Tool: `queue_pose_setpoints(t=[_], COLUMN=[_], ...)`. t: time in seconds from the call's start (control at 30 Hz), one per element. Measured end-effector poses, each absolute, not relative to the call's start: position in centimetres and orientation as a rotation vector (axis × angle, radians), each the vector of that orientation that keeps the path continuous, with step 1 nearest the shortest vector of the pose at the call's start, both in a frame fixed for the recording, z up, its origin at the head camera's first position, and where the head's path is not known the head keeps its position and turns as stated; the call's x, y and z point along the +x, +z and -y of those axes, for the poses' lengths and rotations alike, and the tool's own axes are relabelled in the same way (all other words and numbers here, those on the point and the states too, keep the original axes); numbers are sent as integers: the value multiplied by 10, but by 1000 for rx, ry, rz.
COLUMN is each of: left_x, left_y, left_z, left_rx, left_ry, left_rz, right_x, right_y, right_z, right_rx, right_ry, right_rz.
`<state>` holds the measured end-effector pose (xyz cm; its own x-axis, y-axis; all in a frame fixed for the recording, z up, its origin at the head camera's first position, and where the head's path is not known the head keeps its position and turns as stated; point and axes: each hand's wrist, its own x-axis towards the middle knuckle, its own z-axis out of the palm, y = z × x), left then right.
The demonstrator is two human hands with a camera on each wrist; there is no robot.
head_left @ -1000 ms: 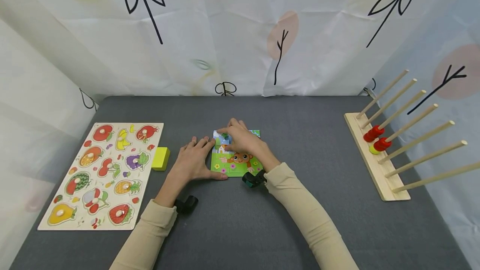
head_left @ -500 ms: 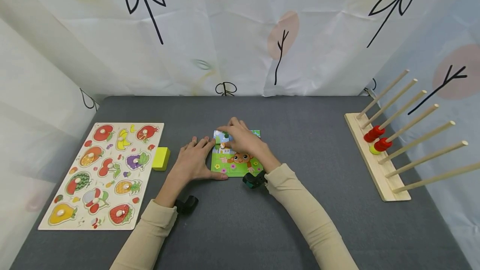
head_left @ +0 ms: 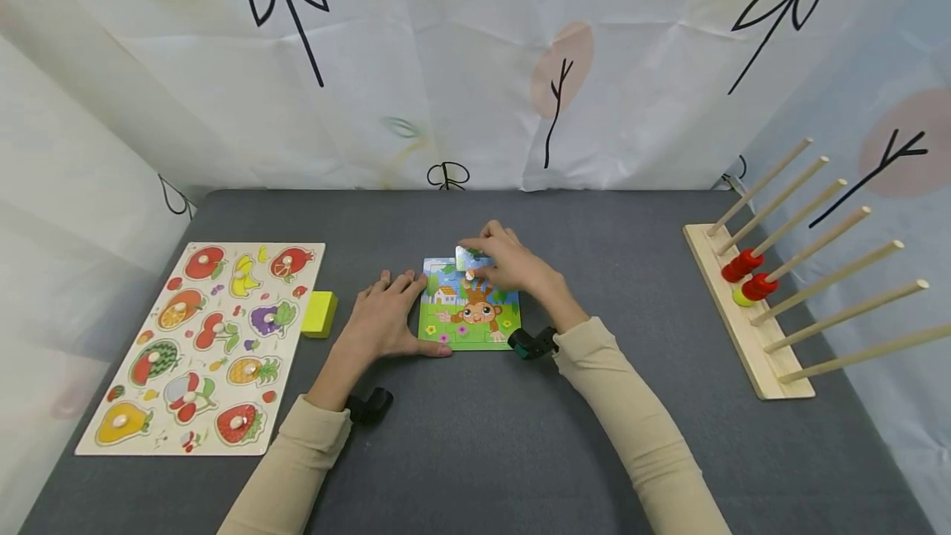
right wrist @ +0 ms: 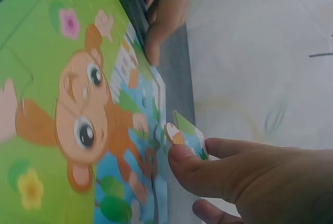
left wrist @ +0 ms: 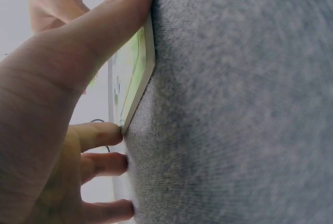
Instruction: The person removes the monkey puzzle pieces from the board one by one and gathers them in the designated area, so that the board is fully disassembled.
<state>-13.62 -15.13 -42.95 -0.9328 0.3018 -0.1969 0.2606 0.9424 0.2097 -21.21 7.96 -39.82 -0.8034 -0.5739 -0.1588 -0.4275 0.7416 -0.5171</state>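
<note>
A square jigsaw puzzle [head_left: 434, 337] with a cartoon monkey on green grass lies flat at mid-table. My left hand [head_left: 380, 322] rests spread along its left side, index fingertip by the upper left corner and thumb at the near edge; the left wrist view shows that thumb along the board's pale edge [left wrist: 148, 47]. Between thumb and fingers, my right hand [head_left: 516, 264] pinches a small puzzle piece [head_left: 465, 260]. Tilted up at the puzzle's far edge, the piece [right wrist: 191, 134] shows green, blue and a bit of orange in the right wrist view. Fingers partly cover it.
Left of the hands lies a fruit knob-puzzle board [head_left: 174, 329], with a yellow block [head_left: 319, 314] against its right side. A wooden peg stand [head_left: 743, 312] with several red and yellow beads [head_left: 756, 286] occupies the right. White patterned cloth [head_left: 475, 64] hangs behind the table.
My right hand has moved right and slightly away, carrying the puzzle piece off the puzzle's upper left part and uncovering the house and monkey picture. My left hand has stayed put.
</note>
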Motion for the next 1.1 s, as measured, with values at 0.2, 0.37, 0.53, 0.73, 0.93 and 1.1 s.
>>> queue_pose_setpoints(t=[0.2, 0.37, 0.53, 0.73, 0.93, 1.1], left_x=[-136, -136, -136, -137, -137, -136], left_y=[-430, -430, -430, -430, -429, -429], left_z=[152, 152, 152, 151, 151, 151], left_rx=[423, 421, 424, 432, 429, 428], left_ry=[248, 254, 269, 272, 280, 284], left_rz=[-2871, -2869, -2872, -2870, -2870, -2867], right_x=[-217, -221, -224, -228, -231, -231], right_y=[-396, -399, -399, -402, -406, -408], right_z=[-100, -116, -131, -149, -162, -170], right_rx=[-768, -755, -710, -634, -615, -614], right_ry=[-689, -653, -632, -632, -630, -613], right_rz=[-2642, -2656, -2658, -2670, -2676, -2677])
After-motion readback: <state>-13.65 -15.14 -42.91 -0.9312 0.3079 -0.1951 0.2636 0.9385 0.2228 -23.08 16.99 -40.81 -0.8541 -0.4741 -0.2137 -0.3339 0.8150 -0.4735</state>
